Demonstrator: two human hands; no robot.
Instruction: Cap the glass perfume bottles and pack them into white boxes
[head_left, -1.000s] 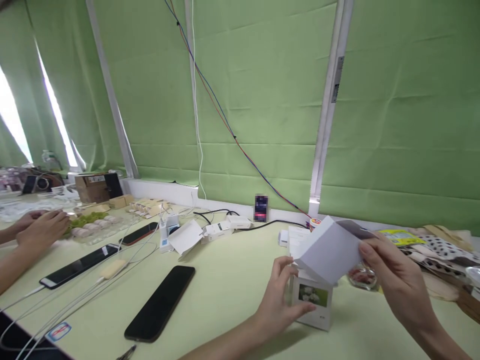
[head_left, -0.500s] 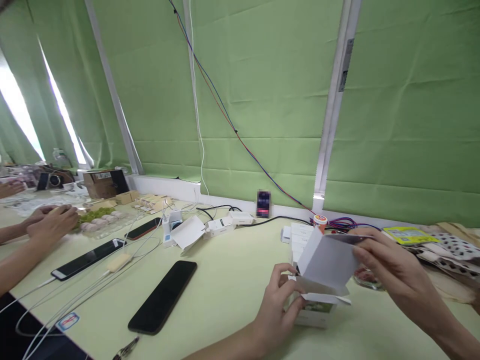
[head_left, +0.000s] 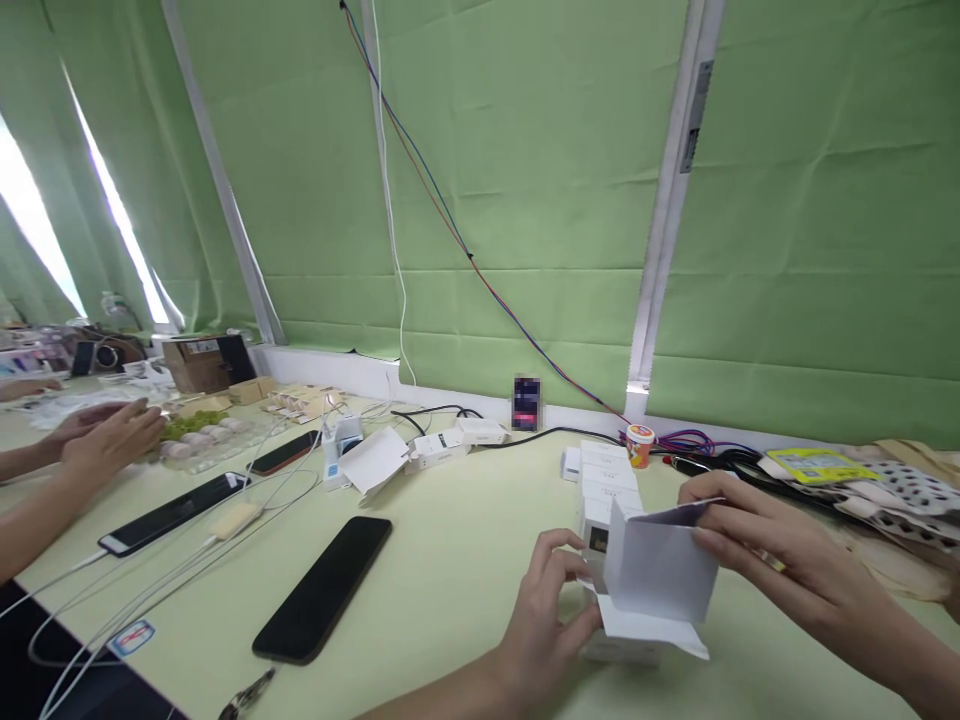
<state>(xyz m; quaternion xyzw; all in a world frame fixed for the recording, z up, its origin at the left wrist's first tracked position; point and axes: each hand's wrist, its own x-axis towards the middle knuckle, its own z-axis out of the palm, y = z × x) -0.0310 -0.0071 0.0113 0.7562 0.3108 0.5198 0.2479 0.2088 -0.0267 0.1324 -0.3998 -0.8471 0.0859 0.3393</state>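
A white box [head_left: 622,648] stands on the table with its lid flaps [head_left: 664,570] raised. My left hand [head_left: 551,600] grips the box's left side, fingers curled around its edge. The upright flap is pinched at its top right by my right hand [head_left: 757,540], between thumb and fingers. The flaps hide the inside of the box. Directly behind it is a row of small white boxes [head_left: 609,480], with an orange and white tub [head_left: 640,446] beside their far end.
A black phone [head_left: 324,590] lies left of my hands. Farther left are cables, more phones [head_left: 176,512] and another person's hands [head_left: 116,438] by a tray of small round items [head_left: 214,438]. Yellow packaging [head_left: 821,465] and spotted cloth [head_left: 907,495] lie at right.
The raised flap has tilted more upright and the front flap has folded outward over the box front. My right hand has moved slightly left and down. The view has shifted a little.
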